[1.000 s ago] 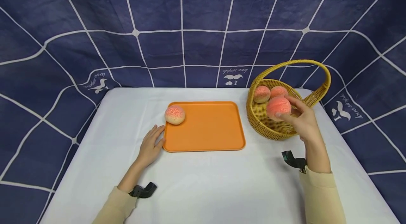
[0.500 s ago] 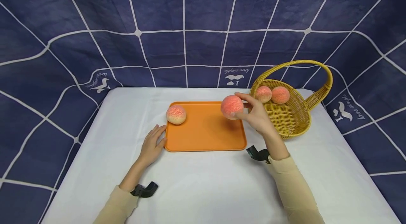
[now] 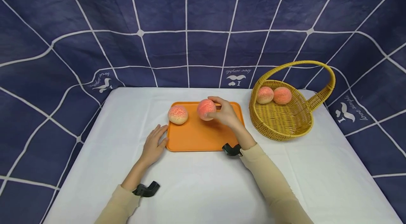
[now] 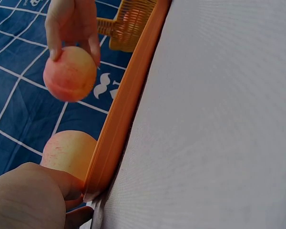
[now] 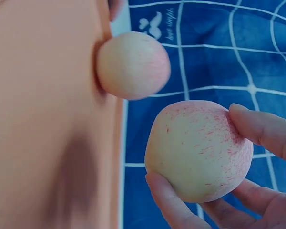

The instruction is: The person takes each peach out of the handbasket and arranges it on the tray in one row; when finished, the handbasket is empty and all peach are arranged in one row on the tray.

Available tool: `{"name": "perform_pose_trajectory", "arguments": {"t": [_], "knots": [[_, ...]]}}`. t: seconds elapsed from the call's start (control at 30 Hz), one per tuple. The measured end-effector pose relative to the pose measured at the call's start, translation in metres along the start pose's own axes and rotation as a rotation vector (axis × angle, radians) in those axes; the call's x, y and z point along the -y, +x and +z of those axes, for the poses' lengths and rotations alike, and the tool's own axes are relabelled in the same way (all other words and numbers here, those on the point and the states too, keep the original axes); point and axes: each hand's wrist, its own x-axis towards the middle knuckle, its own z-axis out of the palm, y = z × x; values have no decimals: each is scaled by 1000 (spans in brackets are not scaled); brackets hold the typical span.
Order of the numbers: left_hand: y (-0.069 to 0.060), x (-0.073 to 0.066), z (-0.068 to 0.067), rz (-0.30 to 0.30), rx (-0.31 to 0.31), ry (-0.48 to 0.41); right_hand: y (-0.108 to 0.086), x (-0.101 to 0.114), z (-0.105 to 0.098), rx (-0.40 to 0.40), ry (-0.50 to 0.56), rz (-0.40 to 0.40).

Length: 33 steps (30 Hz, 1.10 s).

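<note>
My right hand (image 3: pixel 226 114) grips a pink-and-cream peach (image 3: pixel 206 109) above the orange tray (image 3: pixel 193 139). In the right wrist view a gap shows between this peach (image 5: pixel 195 152) and the tray (image 5: pixel 33 95), and a shadow falls below it. A second peach (image 3: pixel 178 115) rests on the tray's left end. My left hand (image 3: pixel 153 148) lies at the tray's left edge with fingers extended, touching the rim. In the left wrist view the left hand (image 4: pixel 33 198) is beside the tray corner, with the resting peach (image 4: pixel 69 151) just beyond it.
To the tray's right stands a yellow wicker basket (image 3: pixel 282 135) with a tall arched handle. Two more peaches (image 3: pixel 282 95) lie inside, toward its back. A white cloth (image 3: pixel 190 185) covers the table, and a dark blue gridded cloth (image 3: pixel 203 51) hangs behind.
My right hand has carried the peach left from over the basket to above the middle of the tray. The left hand has stayed at the tray's edge.
</note>
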Motion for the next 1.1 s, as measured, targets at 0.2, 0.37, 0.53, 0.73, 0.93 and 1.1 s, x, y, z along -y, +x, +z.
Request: {"name": "perform_pose_trajectory", "arguments": {"t": [0.2,0.37,0.53,0.73,0.93,1.1], "knots": [[1,0,1,8,-3,11,12,-8,17,4,5,56],[1,1,1,6,-2,17,19,-15,27,1,-23,56],[0,0,1,12,-14,16,23,-21,34,3,-57,55],[-1,-1,2,11,-21,12,27,-24,40,1,-66,54],[0,-2,2,-7,-4,9,28,-24,45,-1,-83,48],[0,-2,0,-24,10,4,30,-25,48,8,-100,37]]}}
